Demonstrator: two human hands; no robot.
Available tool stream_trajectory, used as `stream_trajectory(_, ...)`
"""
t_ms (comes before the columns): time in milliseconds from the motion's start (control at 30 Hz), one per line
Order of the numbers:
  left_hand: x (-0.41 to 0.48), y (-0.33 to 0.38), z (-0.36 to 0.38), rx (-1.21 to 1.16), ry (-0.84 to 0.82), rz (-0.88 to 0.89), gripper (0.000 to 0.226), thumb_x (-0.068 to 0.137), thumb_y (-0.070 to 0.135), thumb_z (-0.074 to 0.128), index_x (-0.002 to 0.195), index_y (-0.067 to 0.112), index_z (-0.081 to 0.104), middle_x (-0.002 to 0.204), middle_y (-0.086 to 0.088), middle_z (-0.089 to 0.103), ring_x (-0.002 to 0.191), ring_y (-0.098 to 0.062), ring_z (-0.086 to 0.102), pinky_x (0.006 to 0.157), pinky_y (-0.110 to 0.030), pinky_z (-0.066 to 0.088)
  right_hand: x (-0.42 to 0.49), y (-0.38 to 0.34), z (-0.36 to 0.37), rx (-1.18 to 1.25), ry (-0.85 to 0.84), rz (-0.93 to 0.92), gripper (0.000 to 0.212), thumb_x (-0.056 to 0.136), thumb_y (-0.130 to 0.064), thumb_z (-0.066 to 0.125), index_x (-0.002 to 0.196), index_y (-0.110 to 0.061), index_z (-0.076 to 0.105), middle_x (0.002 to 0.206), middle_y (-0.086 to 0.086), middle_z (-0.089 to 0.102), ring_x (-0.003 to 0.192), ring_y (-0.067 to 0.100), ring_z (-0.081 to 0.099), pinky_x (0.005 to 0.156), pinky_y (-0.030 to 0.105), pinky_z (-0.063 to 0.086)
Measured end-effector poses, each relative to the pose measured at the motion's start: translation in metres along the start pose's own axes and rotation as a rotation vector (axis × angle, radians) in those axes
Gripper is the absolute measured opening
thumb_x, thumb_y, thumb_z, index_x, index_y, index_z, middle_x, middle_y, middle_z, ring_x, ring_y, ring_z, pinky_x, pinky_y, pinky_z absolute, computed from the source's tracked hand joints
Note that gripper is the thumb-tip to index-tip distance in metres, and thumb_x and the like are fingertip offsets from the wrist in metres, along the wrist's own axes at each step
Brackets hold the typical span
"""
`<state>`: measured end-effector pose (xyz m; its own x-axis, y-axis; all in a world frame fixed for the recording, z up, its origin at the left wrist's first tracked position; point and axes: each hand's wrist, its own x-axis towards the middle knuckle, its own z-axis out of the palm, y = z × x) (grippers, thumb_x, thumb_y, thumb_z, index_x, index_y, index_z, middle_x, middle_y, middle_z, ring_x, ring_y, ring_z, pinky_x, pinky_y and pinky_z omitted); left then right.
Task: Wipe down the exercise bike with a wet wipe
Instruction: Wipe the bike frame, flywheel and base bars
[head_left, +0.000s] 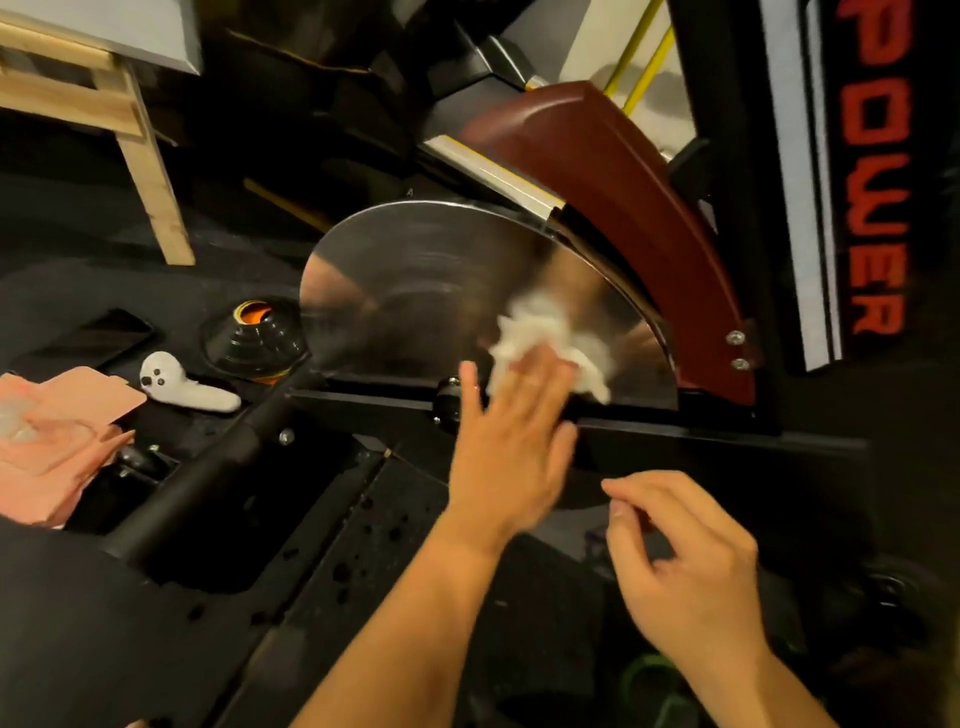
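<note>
The wet wipe (545, 327) lay bunched on the lower right of the flywheel (415, 291) of the exercise bike (878, 208), pinned there by the left grip (511, 441) with flat, straight fingers (540, 374) – pressed, not clenched. The right grip (691, 561) hovered near the black frame bar (701, 441), fingers loosely curled, and nothing could be seen in it.

The main risk looked to be the disc itself. If it turned under the pressure, the wipe or a fingertip could be dragged toward the narrow gap where the flywheel met the red guard (639, 208) or the frame bar below. Because the wipe was only pressed, it could also slide out from under the fingers, or snag on the dark knob (449, 400) just beside the hand.

The flywheel was a thin, round, polished metal plate – mirror-bright enough to throw back a blurred reflection of the hand, so smears would likely show. The wipe was white, soft and crumpled, with ragged edges. The guard was a glossy dark-red curved shell, fixed at its foot by two small bolts (735, 338); the frame bar was matte black and square-edged.
</note>
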<state>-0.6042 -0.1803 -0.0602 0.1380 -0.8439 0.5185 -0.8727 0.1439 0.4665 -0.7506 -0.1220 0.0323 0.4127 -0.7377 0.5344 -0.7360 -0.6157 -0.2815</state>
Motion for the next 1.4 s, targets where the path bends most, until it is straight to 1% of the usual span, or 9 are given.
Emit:
stream_trajectory(100, 0.029, -0.01, -0.017, -0.088, 0.11, -0.45, 0.066, 0.099, 0.042, 0.027, 0.154, 0.008, 0.014, 0.164, -0.016, 0.008, 0.152, -0.03, 0.002, 0.118, -0.063, 0.002, 0.003, 0.0, 0.003, -0.021, -0.015, 0.009, 0.016, 0.083, -0.008, 0.061, 0.093, -0.009, 0.073, 0.09, -0.004, 0.064, 0.083, 0.001, 0.058, 0.078, 0.005, 0.044)
stream_trajectory(267, -0.012, 0.028, 0.002, 0.046, -0.218, 0.278, 0.071, 0.095, 0.049, 0.042, 0.156, 0.026, 0.014, 0.165, -0.001, 0.008, 0.151, -0.028, 0.012, 0.114, -0.069, 0.007, 0.027, -0.014, 0.026, 0.034, 0.046, -0.069, 0.021, 0.086, -0.011, 0.055, 0.092, -0.006, 0.075, 0.092, 0.004, 0.068, 0.087, 0.003, 0.058, 0.088, 0.005, 0.041)
stream_trajectory(567, 0.013, -0.101, -0.054, -0.104, 0.03, -0.045, 0.05, 0.092, 0.011, 0.051, 0.14, 0.023, 0.049, 0.141, 0.001, 0.043, 0.108, -0.019, 0.055, 0.094, -0.04, 0.053, 0.025, -0.052, 0.095, 0.222, 0.018, -0.034, 0.018, 0.086, -0.011, 0.058, 0.093, -0.007, 0.074, 0.091, 0.001, 0.066, 0.084, -0.001, 0.053, 0.081, -0.001, 0.038)
stream_trajectory(767, 0.037, -0.216, -0.107, 0.259, -0.685, 0.375, 0.039, 0.102, 0.026, 0.036, 0.134, 0.011, 0.053, 0.126, -0.013, 0.055, 0.112, -0.033, 0.058, 0.09, -0.034, 0.046, 0.007, -0.09, 0.163, 0.434, -0.169, 0.123, 0.017, 0.086, -0.007, 0.064, 0.097, -0.017, 0.074, 0.096, -0.011, 0.063, 0.087, 0.0, 0.059, 0.075, 0.011, 0.047)
stream_trajectory(933, -0.271, -0.244, -0.054, 0.077, -0.829, -0.678, 0.042, 0.065, 0.049, 0.066, 0.101, 0.029, 0.061, 0.095, 0.002, 0.039, 0.091, -0.026, 0.051, 0.078, -0.038, 0.037, -0.004, -0.11, 0.191, 0.413, -0.29, 0.049, 0.018, 0.085, -0.01, 0.065, 0.098, -0.017, 0.074, 0.099, -0.008, 0.063, 0.085, 0.003, 0.061, 0.075, 0.01, 0.047)
stream_trajectory(1000, -0.366, -0.217, -0.026, 0.262, -0.794, -0.675, 0.038, 0.057, 0.045, 0.061, 0.089, 0.025, 0.056, 0.085, -0.004, 0.047, 0.077, -0.03, 0.049, 0.072, -0.04, 0.037, 0.0, -0.107, 0.19, 0.355, -0.273, 0.005, 0.018, 0.084, -0.01, 0.064, 0.097, -0.016, 0.075, 0.097, -0.007, 0.063, 0.086, 0.004, 0.06, 0.076, 0.013, 0.048)
stream_trajectory(1133, -0.228, -0.263, -0.058, 0.207, -0.606, -0.637, 0.034, 0.084, 0.026, 0.042, 0.116, 0.014, 0.042, 0.109, -0.033, 0.065, 0.091, -0.053, 0.065, 0.075, -0.059, 0.055, 0.023, -0.075, 0.183, 0.187, -0.273, -0.112, 0.017, 0.083, -0.008, 0.063, 0.094, -0.012, 0.075, 0.094, -0.004, 0.061, 0.085, 0.009, 0.059, 0.073, 0.018, 0.048)
stream_trajectory(1200, -0.134, -0.304, -0.061, 0.117, -0.445, -0.262, 0.053, 0.09, 0.014, 0.053, 0.138, 0.016, 0.032, 0.138, -0.025, 0.054, 0.11, -0.046, 0.063, 0.082, -0.05, 0.057, 0.033, -0.063, 0.186, 0.093, -0.306, -0.143, 0.017, 0.084, -0.004, 0.065, 0.094, -0.012, 0.075, 0.094, -0.004, 0.061, 0.085, 0.01, 0.059, 0.073, 0.018, 0.048)
stream_trajectory(1400, -0.063, -0.323, -0.032, -0.012, -0.606, -0.33, 0.067, 0.092, 0.005, 0.043, 0.155, 0.016, 0.024, 0.158, -0.004, 0.027, 0.135, -0.029, 0.042, 0.112, -0.039, 0.034, 0.056, -0.074, 0.207, 0.038, -0.356, -0.268, 0.023, 0.087, -0.018, 0.055, 0.097, -0.012, 0.075, 0.096, -0.003, 0.063, 0.09, 0.013, 0.058, 0.077, 0.028, 0.051)
